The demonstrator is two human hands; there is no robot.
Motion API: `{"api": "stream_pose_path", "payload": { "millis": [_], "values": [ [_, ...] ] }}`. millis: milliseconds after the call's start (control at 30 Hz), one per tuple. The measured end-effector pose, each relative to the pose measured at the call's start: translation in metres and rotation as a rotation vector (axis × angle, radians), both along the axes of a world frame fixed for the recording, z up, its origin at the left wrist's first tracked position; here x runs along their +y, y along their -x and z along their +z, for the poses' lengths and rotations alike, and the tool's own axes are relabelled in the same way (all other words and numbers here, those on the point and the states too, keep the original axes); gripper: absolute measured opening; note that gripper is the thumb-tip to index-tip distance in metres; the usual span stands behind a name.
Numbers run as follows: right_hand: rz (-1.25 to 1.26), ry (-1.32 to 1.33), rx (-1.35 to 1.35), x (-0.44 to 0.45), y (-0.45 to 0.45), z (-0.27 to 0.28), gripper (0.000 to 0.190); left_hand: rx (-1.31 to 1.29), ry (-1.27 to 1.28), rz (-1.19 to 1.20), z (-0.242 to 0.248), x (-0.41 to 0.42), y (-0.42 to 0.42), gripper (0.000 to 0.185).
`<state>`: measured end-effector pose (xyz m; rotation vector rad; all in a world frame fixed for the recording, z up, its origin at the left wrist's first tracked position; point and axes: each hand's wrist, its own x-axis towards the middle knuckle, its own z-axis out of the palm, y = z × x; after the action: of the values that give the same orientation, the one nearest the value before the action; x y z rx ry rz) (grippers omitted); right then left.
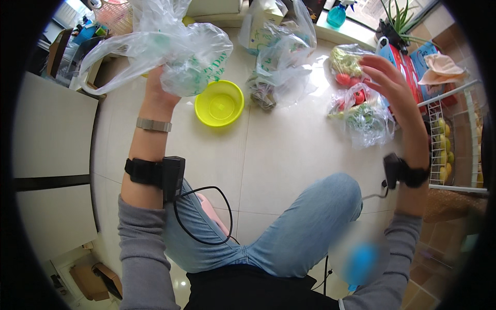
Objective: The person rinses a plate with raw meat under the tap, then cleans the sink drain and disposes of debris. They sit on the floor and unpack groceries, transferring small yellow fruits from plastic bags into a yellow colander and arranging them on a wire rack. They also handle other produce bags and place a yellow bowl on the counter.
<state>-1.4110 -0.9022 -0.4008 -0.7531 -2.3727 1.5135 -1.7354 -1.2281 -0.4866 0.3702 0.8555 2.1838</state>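
Note:
My left hand [162, 91] is raised at the upper left and holds a thin, clear plastic bag [193, 58] with green print. The bag hides most of the fingers. Below it on the tiled floor sits a yellow-green plastic basin [220, 104] with nothing in it. At the right, my right hand [389, 77] hovers with fingers spread and holds nothing. Nearest to it are a clear bag with leafy greens and tomatoes [345, 64] and a second bag with tomatoes and greens [364, 116]. Between the hands lies a plastic bag of dark vegetables [263, 91].
A white wire rack [440, 151] with yellow-green fruit stands at the right, near red and blue boxes [410, 69]. A spray bottle [336, 16] and an aloe-like plant [403, 23] are at the back. White cabinet fronts [54, 128] line the left. A cable [217, 188] loops from my left forearm.

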Motion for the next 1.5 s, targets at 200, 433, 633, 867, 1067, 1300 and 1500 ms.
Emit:
{"api": "stream_pose_path", "payload": {
  "millis": [200, 433, 633, 867, 1067, 1300, 1500],
  "values": [
    [0.234, -1.137, -0.179, -0.034, 0.131, -0.092, 0.085, -0.127, -0.066, 0.094, -0.003, -0.009, -0.004, 0.039],
    [0.439, -0.609, -0.373, -0.087, 0.119, -0.111, 0.020, -0.262, -0.148, -0.256, -0.026, -0.016, -0.026, 0.029],
    [0.863, -0.321, -0.315, -0.158, 0.087, -0.111, 0.029, -0.478, 0.193, -0.425, -0.047, -0.014, -0.097, 0.031],
    [0.996, -0.100, -0.175, -0.174, 0.080, -0.111, 0.044, -0.467, 0.307, -0.411, -0.045, -0.021, -0.107, 0.029],
    [0.933, -0.265, -0.391, -0.152, 0.079, -0.099, 0.041, -0.380, 0.247, -0.272, -0.040, -0.019, -0.096, 0.036],
    [0.264, -0.703, -0.641, -0.067, 0.088, -0.145, 0.063, -0.331, 0.147, -0.199, -0.036, -0.017, -0.093, 0.038],
    [0.285, -0.474, -0.857, -0.016, 0.088, -0.170, 0.054, -0.316, 0.144, -0.098, -0.030, -0.009, -0.092, 0.035]
  ]
}}
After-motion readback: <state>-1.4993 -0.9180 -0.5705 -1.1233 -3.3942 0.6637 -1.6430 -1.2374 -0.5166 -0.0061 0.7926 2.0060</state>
